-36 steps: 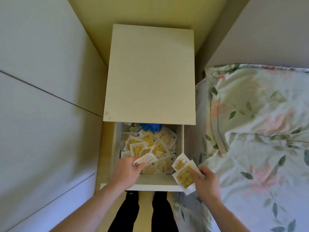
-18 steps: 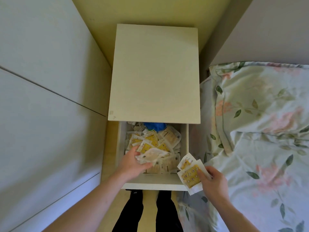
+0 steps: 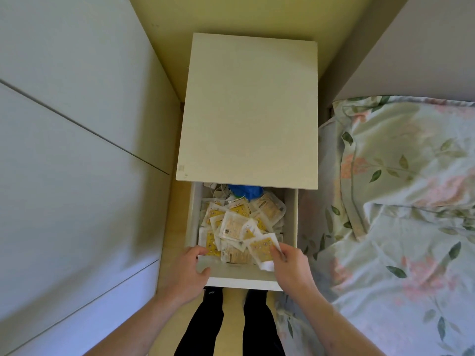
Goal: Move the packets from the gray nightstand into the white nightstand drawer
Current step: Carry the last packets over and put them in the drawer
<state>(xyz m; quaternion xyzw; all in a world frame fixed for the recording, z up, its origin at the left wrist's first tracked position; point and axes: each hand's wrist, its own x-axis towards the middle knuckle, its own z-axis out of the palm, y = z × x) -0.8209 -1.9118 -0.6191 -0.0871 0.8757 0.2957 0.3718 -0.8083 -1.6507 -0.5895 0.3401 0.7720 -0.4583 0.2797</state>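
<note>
Low in the frame's centre, the right hand [image 3: 289, 263] pinches a yellow packet [image 3: 262, 249] over the open white nightstand drawer [image 3: 191, 217], heaped with packets [image 3: 235, 226]. Left hand [image 3: 189, 269], fingers loosely curled, holds nothing at the drawer's lower-left corner.

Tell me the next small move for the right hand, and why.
Probably let go: the right hand pinches yellow packets already over the open drawer, above the pile inside. The left hand rests at the front edge, out of the way.
</note>
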